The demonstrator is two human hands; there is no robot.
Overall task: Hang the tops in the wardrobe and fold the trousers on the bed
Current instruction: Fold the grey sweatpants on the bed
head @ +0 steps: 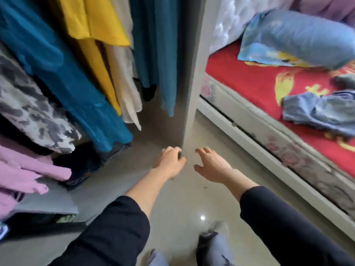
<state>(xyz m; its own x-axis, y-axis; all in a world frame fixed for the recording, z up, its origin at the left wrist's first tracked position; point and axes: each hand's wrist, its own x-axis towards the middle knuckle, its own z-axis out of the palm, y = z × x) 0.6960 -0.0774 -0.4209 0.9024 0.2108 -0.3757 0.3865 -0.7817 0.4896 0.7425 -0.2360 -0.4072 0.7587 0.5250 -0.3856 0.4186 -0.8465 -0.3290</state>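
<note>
Several tops hang in the open wardrobe on the left: a teal one [63,77], a yellow one [99,25], a cream one [124,77] and a grey patterned one [28,112]. Crumpled grey-blue trousers [318,112] lie on the red bed cover [249,77] at the right. My left hand [170,162] and my right hand [210,166] hover low over the floor in front of the wardrobe's side panel [192,73]. Both hold nothing, fingers loosely spread. Dark sleeves cover both forearms.
A blue pillow [299,37] lies at the head of the bed. Pink clothes [25,169] and dark items sit on the wardrobe's lower left. The bed frame's pale edge [269,150] runs diagonally along the shiny floor. My slippered feet [217,246] show at the bottom.
</note>
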